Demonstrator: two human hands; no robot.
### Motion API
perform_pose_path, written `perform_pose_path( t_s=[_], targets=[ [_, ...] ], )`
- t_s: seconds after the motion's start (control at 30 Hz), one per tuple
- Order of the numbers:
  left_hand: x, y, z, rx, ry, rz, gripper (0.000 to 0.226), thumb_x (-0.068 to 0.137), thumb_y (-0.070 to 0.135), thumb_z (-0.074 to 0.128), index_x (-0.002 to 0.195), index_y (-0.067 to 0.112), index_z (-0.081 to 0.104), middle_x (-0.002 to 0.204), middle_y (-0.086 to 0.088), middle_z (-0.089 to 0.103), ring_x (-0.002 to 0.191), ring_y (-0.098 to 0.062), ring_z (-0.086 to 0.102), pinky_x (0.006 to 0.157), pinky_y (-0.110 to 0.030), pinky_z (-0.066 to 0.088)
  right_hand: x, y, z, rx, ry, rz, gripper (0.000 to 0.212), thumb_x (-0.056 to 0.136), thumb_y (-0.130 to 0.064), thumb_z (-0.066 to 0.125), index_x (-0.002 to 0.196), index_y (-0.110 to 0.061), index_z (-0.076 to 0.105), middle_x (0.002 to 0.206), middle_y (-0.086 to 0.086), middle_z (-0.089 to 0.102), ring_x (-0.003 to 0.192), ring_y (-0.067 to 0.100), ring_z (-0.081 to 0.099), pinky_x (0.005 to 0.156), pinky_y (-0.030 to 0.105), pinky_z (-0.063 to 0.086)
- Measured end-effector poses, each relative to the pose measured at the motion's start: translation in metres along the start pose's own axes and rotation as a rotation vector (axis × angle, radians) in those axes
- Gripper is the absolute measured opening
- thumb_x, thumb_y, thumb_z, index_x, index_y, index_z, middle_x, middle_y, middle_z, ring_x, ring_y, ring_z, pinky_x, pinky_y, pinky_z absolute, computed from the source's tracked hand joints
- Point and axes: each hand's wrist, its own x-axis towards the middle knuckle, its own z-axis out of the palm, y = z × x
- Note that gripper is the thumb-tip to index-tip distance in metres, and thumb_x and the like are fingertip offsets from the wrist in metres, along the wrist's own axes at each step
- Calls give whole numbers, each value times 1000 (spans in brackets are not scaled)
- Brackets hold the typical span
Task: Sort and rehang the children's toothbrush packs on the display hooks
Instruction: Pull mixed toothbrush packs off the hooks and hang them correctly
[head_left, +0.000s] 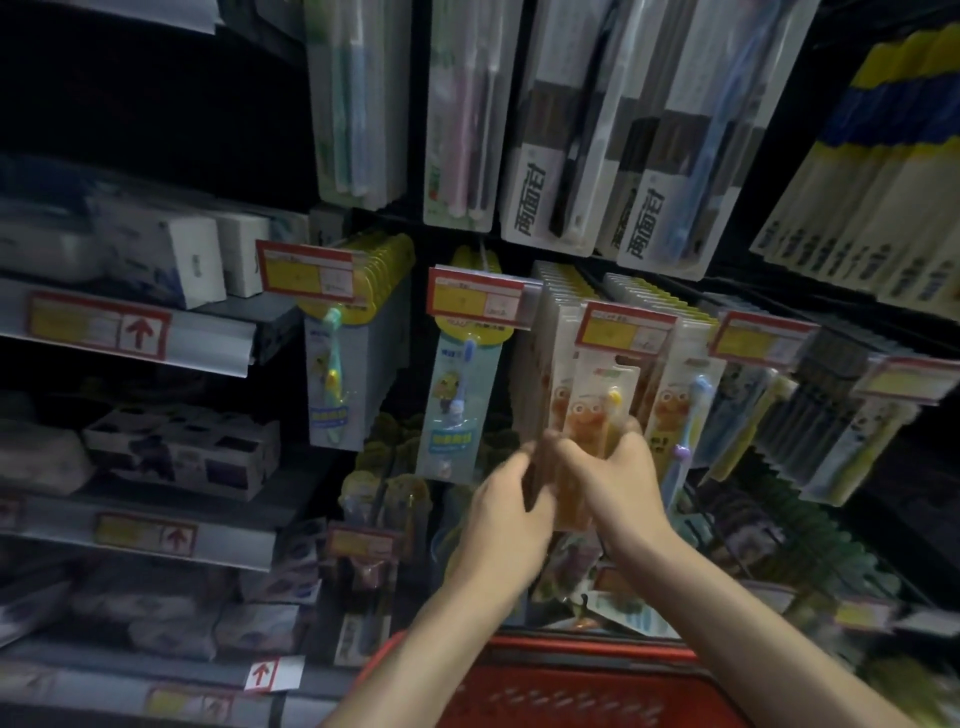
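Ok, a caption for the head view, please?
Right hand grips orange toothbrush packs, left hand at their edge, above a red basket.

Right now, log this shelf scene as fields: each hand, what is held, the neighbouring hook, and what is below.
held item: orange cartoon toothbrush pack with a yellow brush
right hand: grips the pack's lower part
left hand: at the pack's left edge, blurred; grip unclear
left neighbour: pale blue card pack with a blue brush, hanging behind a red-and-yellow price tag
below: red plastic basket
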Motion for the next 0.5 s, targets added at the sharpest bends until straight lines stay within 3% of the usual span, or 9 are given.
perform_pose_path(
  t_s=[0.17,0.23,0.33,0.5],
  targets=[
    [-4,1,2,12,-7,-28,58,103,28,56,157,37,39,148,8,59,135,-14,57,112,-39,49,1,-7,2,-109,35,-15,51,88,-33,76,126,-20,44,100,1,72,93,20,72,82,40,61],
    [-4,-1,2,5,-4,-31,56,103,30,55,156,38,39,147,8,61,134,-15,57,111,-42,49,1,-9,5,-201,45,-54,49,83,-39,71,120,-14,50,98,4,71,92,23,71,76,39,61],
    [-4,-2,2,-5,2,-11,54,104,31,54,155,40,40,145,8,61,134,-15,57,111,-43,49,3,-16,8,-321,65,-87,62,75,-47,62,119,-4,61,95,5,72,87,23,71,66,32,54],
    [-3,-2,0,-20,4,-6,57,105,28,52,158,41,34,150,11,57,136,-13,55,111,-41,49,4,-36,9,-383,30,-86,68,76,-51,57,127,-8,52,101,6,72,89,30,73,81,48,62]
  ],
)
